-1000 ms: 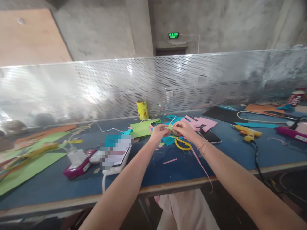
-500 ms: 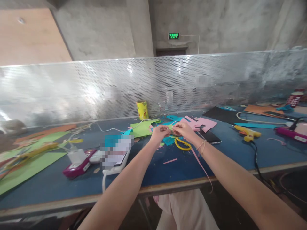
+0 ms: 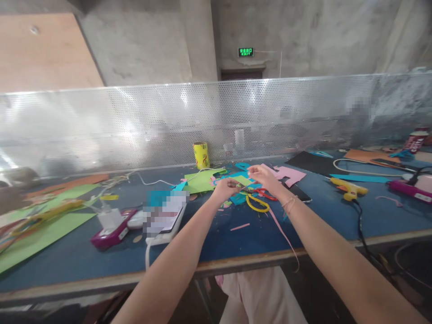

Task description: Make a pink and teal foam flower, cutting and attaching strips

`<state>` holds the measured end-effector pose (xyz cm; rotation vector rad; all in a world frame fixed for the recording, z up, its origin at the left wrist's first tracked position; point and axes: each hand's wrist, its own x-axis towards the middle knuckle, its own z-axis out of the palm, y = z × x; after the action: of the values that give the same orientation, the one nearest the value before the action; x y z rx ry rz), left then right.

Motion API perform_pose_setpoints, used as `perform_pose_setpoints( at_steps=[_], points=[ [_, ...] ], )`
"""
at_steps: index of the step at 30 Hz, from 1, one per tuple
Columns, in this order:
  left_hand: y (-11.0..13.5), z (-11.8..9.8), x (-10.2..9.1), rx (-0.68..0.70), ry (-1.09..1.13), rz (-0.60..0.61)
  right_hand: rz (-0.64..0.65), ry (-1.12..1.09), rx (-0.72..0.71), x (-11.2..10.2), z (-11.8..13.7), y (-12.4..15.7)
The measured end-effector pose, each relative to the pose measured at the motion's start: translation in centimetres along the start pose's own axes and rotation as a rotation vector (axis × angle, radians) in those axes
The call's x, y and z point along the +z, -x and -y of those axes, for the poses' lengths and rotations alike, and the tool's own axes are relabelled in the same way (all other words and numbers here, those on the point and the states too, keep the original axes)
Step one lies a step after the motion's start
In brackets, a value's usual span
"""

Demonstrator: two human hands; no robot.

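Both my hands are out over the middle of the blue table (image 3: 256, 238). My left hand (image 3: 225, 186) pinches one end of a small green paper strip (image 3: 243, 181). The other end is pinched by my right hand (image 3: 266, 176), raised a little above and to the right. Under the hands lie scissors with one yellow and one red loop (image 3: 258, 201), among blue, green and pink paper scraps. A long pink strip (image 3: 282, 231) trails from below my right wrist over the table's front edge.
A yellow can (image 3: 201, 155) stands by the perforated metal screen (image 3: 135, 121). A phone (image 3: 165, 216), charger and purple device (image 3: 110, 231) lie at left, green sheets (image 3: 40, 234) further left. At right are a yellow glue gun (image 3: 347, 188) with black cable, pink paper (image 3: 286, 173) and a dark phone (image 3: 299, 191).
My hands have drawn apart: the right one moved up and right, stretching the green strip between them. The red scissor loop under it now shows.
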<state>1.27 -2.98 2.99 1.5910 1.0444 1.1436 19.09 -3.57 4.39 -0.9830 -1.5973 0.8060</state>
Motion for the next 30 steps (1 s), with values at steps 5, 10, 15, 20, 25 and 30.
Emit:
perform_pose_setpoints(
  at_steps=[5, 10, 15, 20, 25, 30],
  points=[
    [0.4, -0.1, 0.4, 0.106, -0.225, 0.014, 0.159, 0.062, 0.056, 0.2, 0.1, 0.4],
    [0.2, 0.0, 0.4, 0.126, -0.364, -0.017, 0.113, 0.246, 0.093, 0.4, -0.3, 0.4],
    [-0.4, 0.5, 0.2, 0.095, -0.331, -0.089, 0.18, 0.235, 0.138, 1.0, 0.5, 0.9],
    [-0.4, 0.6, 0.2, 0.038, -0.193, -0.087, 0.208, 0.218, 0.174, 1.2, 0.4, 1.0],
    [-0.1, 0.3, 0.3, 0.036, -0.076, -0.031, 0.27, 0.257, 0.12, 1.3, -0.3, 0.8],
    [0.1, 0.1, 0.3, 0.088, -0.078, 0.025, 0.293, 0.329, 0.008, 1.6, -0.5, 0.9]
  ],
)
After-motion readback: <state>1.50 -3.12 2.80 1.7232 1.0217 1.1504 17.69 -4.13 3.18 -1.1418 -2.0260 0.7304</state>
